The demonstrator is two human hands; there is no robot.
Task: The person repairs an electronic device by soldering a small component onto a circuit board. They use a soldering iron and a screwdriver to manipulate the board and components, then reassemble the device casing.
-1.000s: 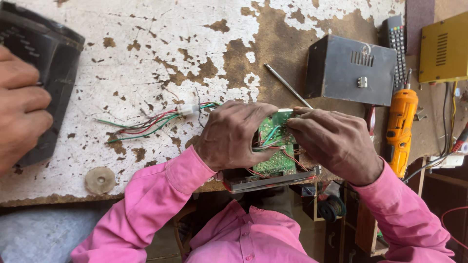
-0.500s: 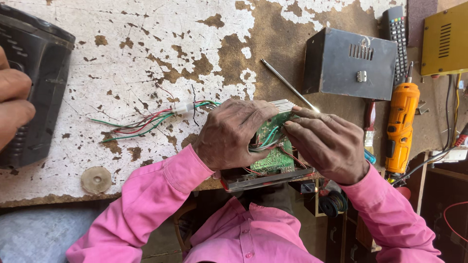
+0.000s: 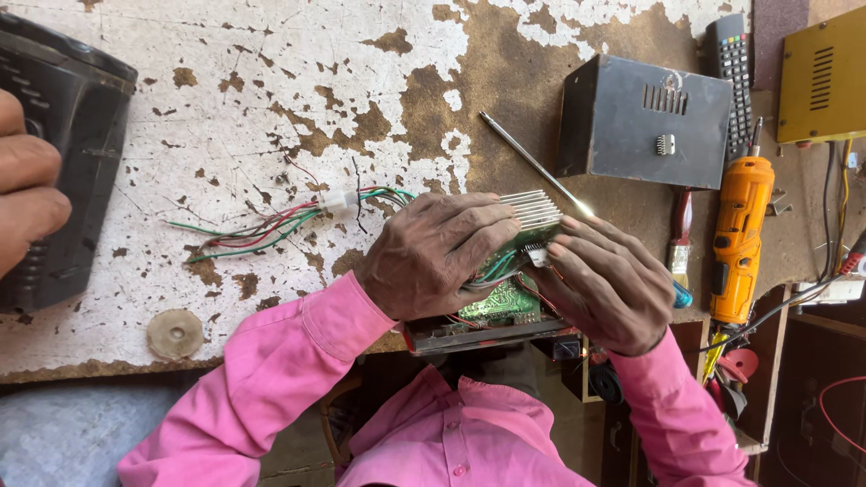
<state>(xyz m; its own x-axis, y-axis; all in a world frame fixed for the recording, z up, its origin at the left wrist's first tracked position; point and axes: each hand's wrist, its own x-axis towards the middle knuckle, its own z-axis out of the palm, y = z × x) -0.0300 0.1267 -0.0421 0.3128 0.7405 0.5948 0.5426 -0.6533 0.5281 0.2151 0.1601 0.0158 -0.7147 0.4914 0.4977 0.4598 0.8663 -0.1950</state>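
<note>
Left hand (image 3: 437,252) fingers curled over the green circuit board (image 3: 505,302), gripping it w/ the finned heatsink (image 3: 532,209) at its far end. Right hand (image 3: 606,281) fingers pinched narrow on a small white connector (image 3: 538,257) atop the board, coloured leads bunched under both hands. Board sits in a dark chassis (image 3: 487,335) at the near desk (image 3: 271,108) edge, in front of the pink-shirted person. Wire bundle w/ white plug (image 3: 280,221) trails left across flaking paint. Thin metal rod (image 3: 523,158) just beyond heatsink. Grey metal box (image 3: 645,122), remote (image 3: 731,63), orange power tool (image 3: 740,239) to the right. Another person's hand (image 3: 27,194) on a black device (image 3: 63,135) far left; pale disc (image 3: 174,335) near the edge.
</note>
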